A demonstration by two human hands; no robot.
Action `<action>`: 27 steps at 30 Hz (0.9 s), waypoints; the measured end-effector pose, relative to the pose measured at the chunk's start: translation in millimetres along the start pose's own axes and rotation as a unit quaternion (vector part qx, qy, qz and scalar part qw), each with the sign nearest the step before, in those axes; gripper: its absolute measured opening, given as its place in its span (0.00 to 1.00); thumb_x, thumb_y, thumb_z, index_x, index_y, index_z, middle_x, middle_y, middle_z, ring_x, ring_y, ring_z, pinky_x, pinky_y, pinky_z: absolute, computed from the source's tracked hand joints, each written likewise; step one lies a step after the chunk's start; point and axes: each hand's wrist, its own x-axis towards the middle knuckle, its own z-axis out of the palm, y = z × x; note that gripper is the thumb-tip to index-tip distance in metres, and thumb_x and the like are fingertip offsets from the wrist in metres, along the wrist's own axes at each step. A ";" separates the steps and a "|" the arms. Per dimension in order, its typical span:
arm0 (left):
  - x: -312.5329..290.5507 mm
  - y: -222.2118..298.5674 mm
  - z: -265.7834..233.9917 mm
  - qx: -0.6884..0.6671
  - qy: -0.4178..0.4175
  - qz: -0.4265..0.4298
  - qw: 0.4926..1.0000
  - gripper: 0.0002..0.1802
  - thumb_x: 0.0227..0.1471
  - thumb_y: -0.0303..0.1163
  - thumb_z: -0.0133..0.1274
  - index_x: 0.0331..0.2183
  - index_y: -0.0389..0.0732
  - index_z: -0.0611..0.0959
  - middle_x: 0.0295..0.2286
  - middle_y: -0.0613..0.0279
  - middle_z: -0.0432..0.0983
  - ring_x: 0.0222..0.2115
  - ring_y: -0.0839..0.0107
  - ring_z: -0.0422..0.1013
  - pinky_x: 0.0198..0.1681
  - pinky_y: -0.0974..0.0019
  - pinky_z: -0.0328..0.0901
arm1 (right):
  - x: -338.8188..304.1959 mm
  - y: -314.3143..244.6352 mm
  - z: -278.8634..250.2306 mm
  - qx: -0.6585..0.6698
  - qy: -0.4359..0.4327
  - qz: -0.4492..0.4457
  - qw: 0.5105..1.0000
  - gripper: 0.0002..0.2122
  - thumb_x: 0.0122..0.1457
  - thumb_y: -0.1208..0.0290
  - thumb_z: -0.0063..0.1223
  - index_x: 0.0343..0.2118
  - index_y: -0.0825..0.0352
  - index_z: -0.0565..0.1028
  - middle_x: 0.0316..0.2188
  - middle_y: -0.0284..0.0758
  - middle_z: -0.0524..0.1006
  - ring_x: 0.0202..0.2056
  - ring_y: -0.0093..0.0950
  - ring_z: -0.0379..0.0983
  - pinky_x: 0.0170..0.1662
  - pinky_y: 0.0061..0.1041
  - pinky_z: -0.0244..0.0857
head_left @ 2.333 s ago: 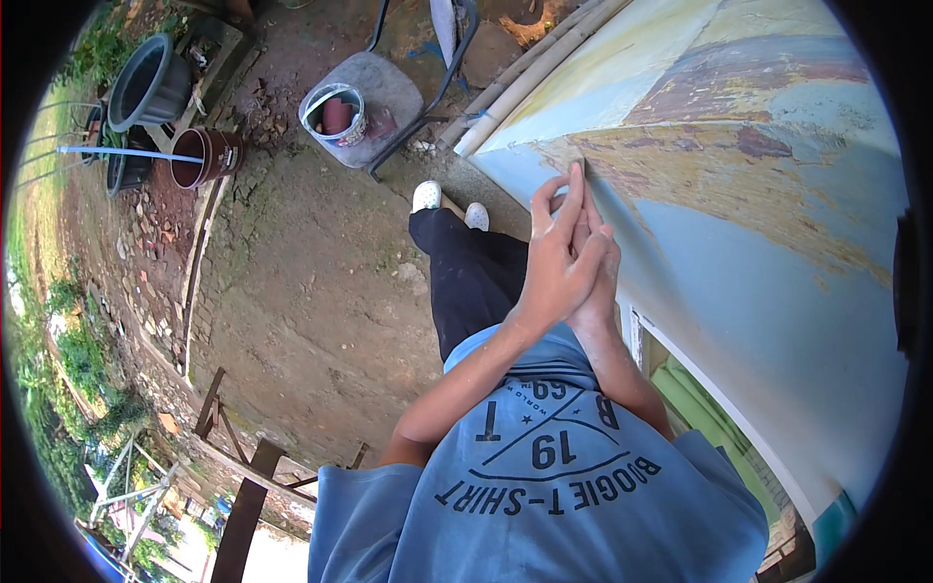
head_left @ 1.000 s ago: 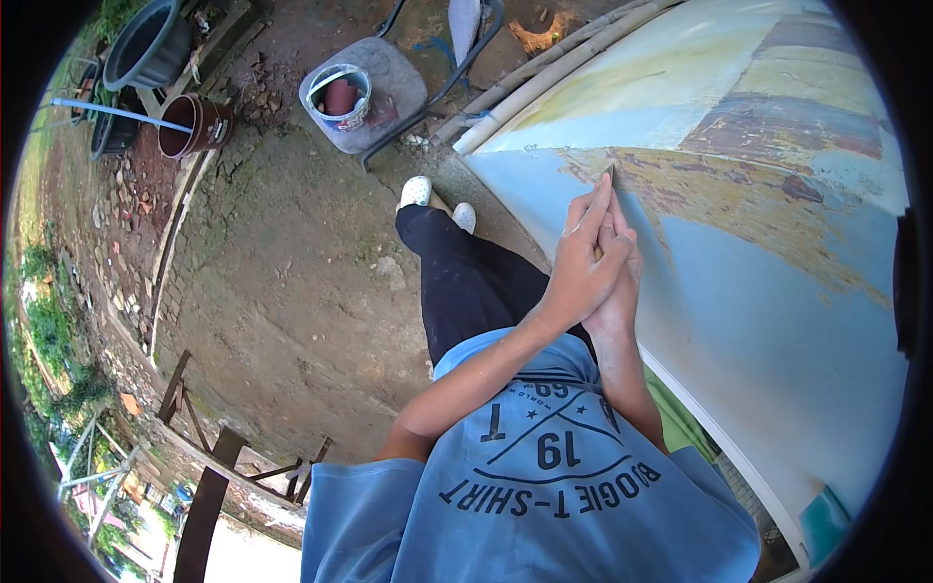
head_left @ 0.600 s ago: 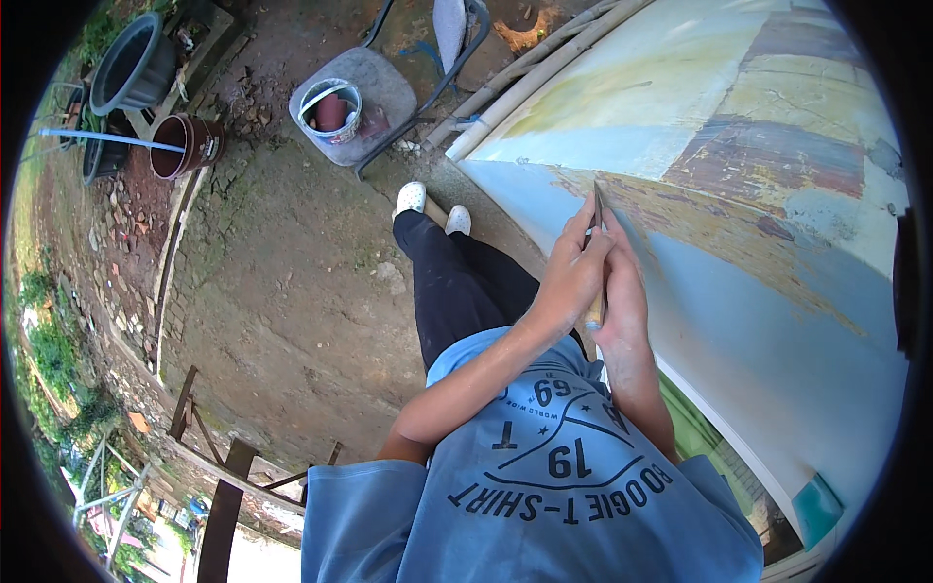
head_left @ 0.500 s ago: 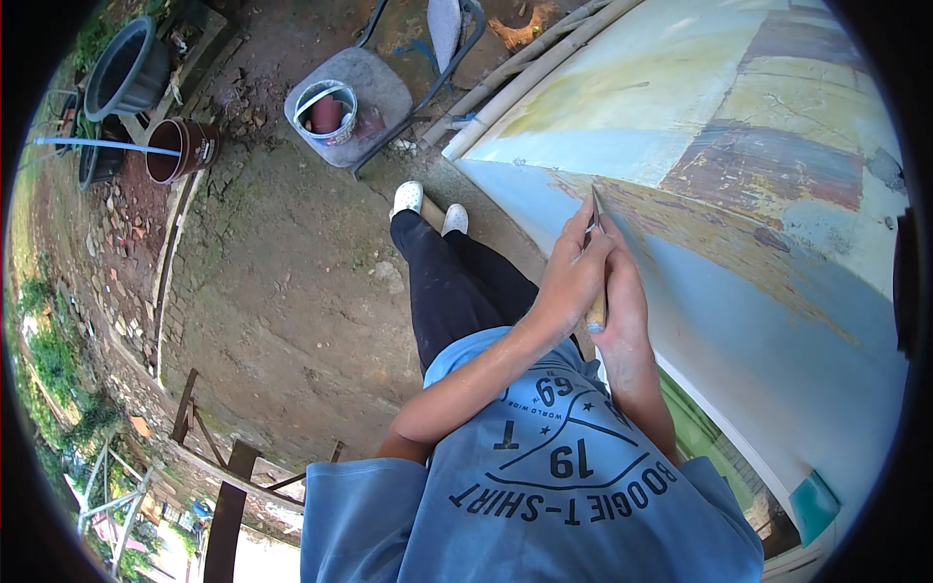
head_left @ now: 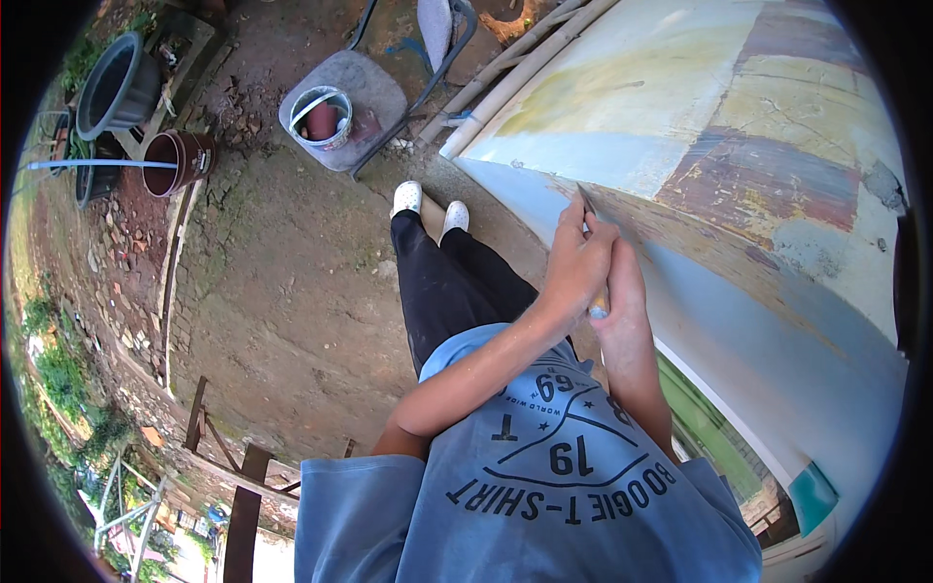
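Note:
Both my hands are closed together around a scraper with a wooden handle [head_left: 600, 305] and a narrow metal blade [head_left: 587, 202]. My left hand [head_left: 580, 257] wraps over the upper part of the handle. Beside and partly behind it, my right hand [head_left: 624, 282] grips too; some of its fingers are hidden. The blade's tip meets the corner edge of a painted wall [head_left: 680, 277], on a strip where the paint is scraped off and brownish material shows. Pale blue paint lies below this strip, and a patchwork of white, yellow and reddish-brown patches above it.
A grey-seated chair [head_left: 374, 92] holds a white bucket [head_left: 337, 134] with a brown container inside. Bamboo poles [head_left: 505, 78] lean near the wall. At the left stand a brown bucket [head_left: 199, 155] and a large grey tub [head_left: 136, 92]. A green piece [head_left: 812, 497] hangs at lower right.
My hands have shifted slightly left with the scraper. Its blade now tilts more to the left against the wall edge. The whole view has shifted a little.

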 end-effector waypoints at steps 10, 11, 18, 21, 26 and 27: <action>-2.0 12.8 -15.5 -0.045 -0.055 -0.064 0.995 0.27 0.56 0.26 0.43 0.57 0.29 0.64 0.42 0.59 0.71 0.43 0.77 0.66 0.49 0.74 0.60 | 7.7 20.6 -4.7 -0.046 0.001 -0.070 0.997 0.11 0.65 0.66 0.41 0.37 0.67 0.73 0.31 0.32 0.73 0.32 0.20 0.71 0.34 0.22 0.66; -3.2 10.7 -11.2 -0.045 -0.054 -0.056 0.996 0.27 0.56 0.26 0.43 0.57 0.29 0.64 0.42 0.59 0.71 0.43 0.77 0.66 0.49 0.74 0.60 | 3.0 16.4 10.4 -0.048 -0.006 -0.071 0.996 0.11 0.65 0.66 0.41 0.37 0.67 0.73 0.31 0.32 0.73 0.32 0.20 0.71 0.34 0.22 0.66; -0.5 17.2 -24.6 0.020 -0.061 -0.070 0.995 0.32 0.58 0.29 0.44 0.61 0.31 0.59 0.45 0.58 0.70 0.45 0.77 0.65 0.51 0.77 0.58 | -0.1 21.1 30.1 -0.029 0.075 -0.084 0.993 0.09 0.65 0.68 0.39 0.33 0.65 0.70 0.28 0.31 0.71 0.27 0.19 0.69 0.29 0.22 0.65; -3.8 5.3 -14.1 0.096 -0.017 0.062 0.993 0.28 0.58 0.29 0.44 0.59 0.32 0.63 0.39 0.65 0.72 0.37 0.81 0.66 0.43 0.79 0.61 | -15.5 15.0 40.3 -0.017 0.065 -0.086 0.994 0.08 0.65 0.69 0.38 0.33 0.65 0.70 0.28 0.31 0.71 0.28 0.19 0.69 0.30 0.21 0.65; -7.8 13.8 -22.1 0.022 -0.074 -0.036 0.996 0.30 0.59 0.32 0.44 0.59 0.26 0.60 0.43 0.58 0.70 0.46 0.75 0.65 0.52 0.75 0.58 | -14.2 22.7 27.1 -0.107 0.029 -0.129 0.986 0.09 0.65 0.67 0.41 0.39 0.66 0.72 0.32 0.29 0.72 0.34 0.17 0.69 0.36 0.18 0.64; -11.8 11.7 -17.5 0.023 -0.076 -0.035 0.996 0.30 0.59 0.32 0.44 0.59 0.26 0.60 0.43 0.58 0.70 0.46 0.75 0.65 0.52 0.75 0.58 | -15.2 18.9 25.6 -0.105 0.028 -0.131 0.985 0.09 0.65 0.67 0.41 0.39 0.66 0.72 0.32 0.29 0.72 0.34 0.17 0.69 0.36 0.18 0.64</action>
